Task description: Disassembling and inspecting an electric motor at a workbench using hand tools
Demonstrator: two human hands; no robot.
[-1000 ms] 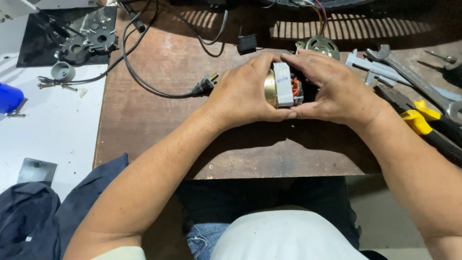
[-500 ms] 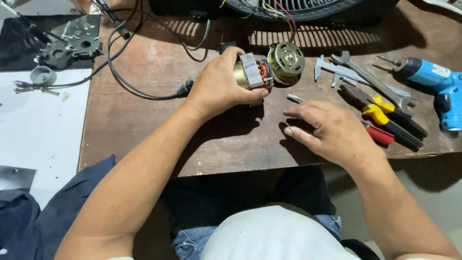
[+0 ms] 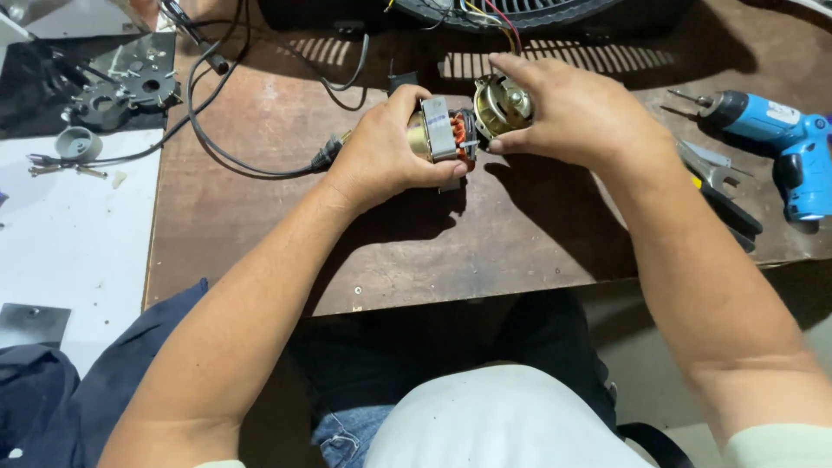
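My left hand (image 3: 381, 156) grips a small electric motor core (image 3: 444, 132), a grey steel block with copper windings, a little above the brown wooden table (image 3: 520, 243). Right beside it, my right hand (image 3: 576, 113) holds a round brass-coloured motor end cover (image 3: 501, 104) against the core's right end. Coloured wires (image 3: 498, 22) run from the motor up to a black fan grille (image 3: 520, 10) at the table's far edge.
A blue cordless screwdriver (image 3: 784, 143) lies at the right, with wrenches and pliers (image 3: 719, 186) partly hidden under my right forearm. A black power cord and plug (image 3: 325, 156) loops at the left. A white surface (image 3: 69, 243) farther left carries dark metal parts (image 3: 108, 87).
My right hand rose from the table beside the tools and took hold of the round end cover next to the motor core. The left hand kept its grip on the core.
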